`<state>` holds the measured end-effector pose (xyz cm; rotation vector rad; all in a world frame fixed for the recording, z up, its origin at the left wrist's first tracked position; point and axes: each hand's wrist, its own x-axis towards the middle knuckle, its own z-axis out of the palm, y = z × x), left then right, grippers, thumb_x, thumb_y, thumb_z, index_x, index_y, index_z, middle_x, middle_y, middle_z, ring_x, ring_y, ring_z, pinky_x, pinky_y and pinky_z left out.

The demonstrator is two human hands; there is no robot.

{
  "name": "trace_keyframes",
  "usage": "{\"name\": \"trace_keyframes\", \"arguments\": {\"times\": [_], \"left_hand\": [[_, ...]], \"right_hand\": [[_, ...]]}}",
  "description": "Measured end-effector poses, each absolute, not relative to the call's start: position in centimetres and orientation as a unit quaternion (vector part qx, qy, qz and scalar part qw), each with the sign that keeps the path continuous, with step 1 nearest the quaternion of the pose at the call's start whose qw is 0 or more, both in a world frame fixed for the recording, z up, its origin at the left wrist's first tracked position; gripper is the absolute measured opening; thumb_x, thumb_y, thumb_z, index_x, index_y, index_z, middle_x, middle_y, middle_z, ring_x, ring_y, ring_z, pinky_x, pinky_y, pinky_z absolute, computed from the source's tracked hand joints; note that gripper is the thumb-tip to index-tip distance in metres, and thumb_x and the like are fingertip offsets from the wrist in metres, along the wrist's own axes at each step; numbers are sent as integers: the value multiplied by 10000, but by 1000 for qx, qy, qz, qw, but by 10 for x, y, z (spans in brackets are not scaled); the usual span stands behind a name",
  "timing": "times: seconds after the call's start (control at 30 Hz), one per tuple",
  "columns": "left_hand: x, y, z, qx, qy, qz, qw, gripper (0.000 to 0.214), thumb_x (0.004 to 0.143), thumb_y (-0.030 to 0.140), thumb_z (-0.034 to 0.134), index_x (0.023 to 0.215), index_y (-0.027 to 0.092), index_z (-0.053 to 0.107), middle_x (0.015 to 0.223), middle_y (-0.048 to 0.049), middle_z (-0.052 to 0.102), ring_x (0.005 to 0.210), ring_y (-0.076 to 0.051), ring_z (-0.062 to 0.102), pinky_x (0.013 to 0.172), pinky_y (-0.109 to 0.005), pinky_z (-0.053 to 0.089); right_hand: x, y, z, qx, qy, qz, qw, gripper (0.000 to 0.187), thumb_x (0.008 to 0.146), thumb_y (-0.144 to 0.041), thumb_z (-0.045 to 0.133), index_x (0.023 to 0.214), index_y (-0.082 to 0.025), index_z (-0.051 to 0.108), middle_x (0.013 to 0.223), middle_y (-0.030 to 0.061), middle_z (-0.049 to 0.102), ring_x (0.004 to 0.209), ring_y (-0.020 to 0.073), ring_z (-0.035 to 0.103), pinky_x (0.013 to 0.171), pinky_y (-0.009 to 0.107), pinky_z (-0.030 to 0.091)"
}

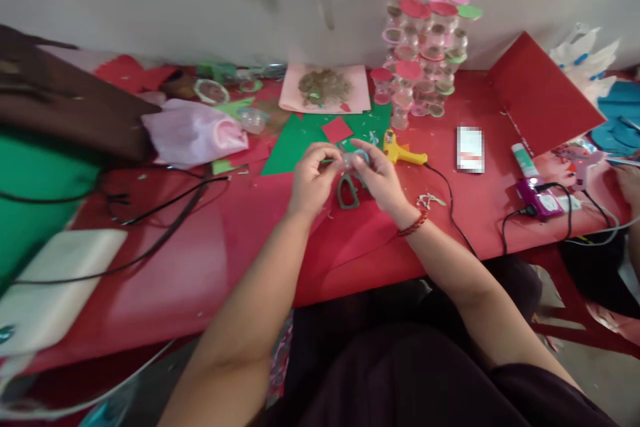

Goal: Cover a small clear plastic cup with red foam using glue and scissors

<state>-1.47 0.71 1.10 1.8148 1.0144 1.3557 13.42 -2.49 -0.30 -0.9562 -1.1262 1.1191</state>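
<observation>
Between my two hands, above the red table (195,267), is a small clear plastic piece (347,160), perhaps a little cup, with a light-blue part at its right end. My left hand (316,173) pinches its left side, thumb against fingertips. My right hand (379,177), a red bead bracelet at its wrist, has fingers closed round the blue end. Grey-green scissors handles (349,192) show just under the hands; their blades are hidden. A yellow hot glue gun (403,150) lies right of my right hand. Under and behind the hands lies a green sheet (285,153) bearing a small red paper square (337,129).
Clear-cup strings with coloured discs (417,47) hang at the back. Black cords (165,240) cross the left side near a white box (65,287). At right are a purple power adapter (540,200), a glue stick (523,160), a red board (545,97) and another person's hand (631,183).
</observation>
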Motion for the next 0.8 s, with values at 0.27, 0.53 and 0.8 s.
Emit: {"name": "trace_keyframes", "arguments": {"times": [0.27,0.53,0.8], "left_hand": [[-13,2,15,676,375,545,323,81,896,250,698,828,207,704,940,-39,723,925,-173,686,903,-322,563],[-8,-4,16,706,416,521,239,92,855,187,705,769,211,680,908,-28,723,891,-170,679,814,-290,570],[-9,0,13,738,403,490,230,92,859,200,668,782,223,623,951,-42,653,958,-195,641,787,-288,549]], "right_hand": [[138,-26,4,-383,-423,541,618,397,909,-433,708,1267,-273,646,960,0,729,895,144,690,922,332,600],[131,-26,-1,-424,-417,506,624,387,901,-438,699,1253,-284,648,981,5,724,879,148,694,860,321,608],[125,-26,1,-431,-392,510,633,372,876,-367,673,1224,-234,669,812,-61,667,759,85,635,776,244,560]]}}
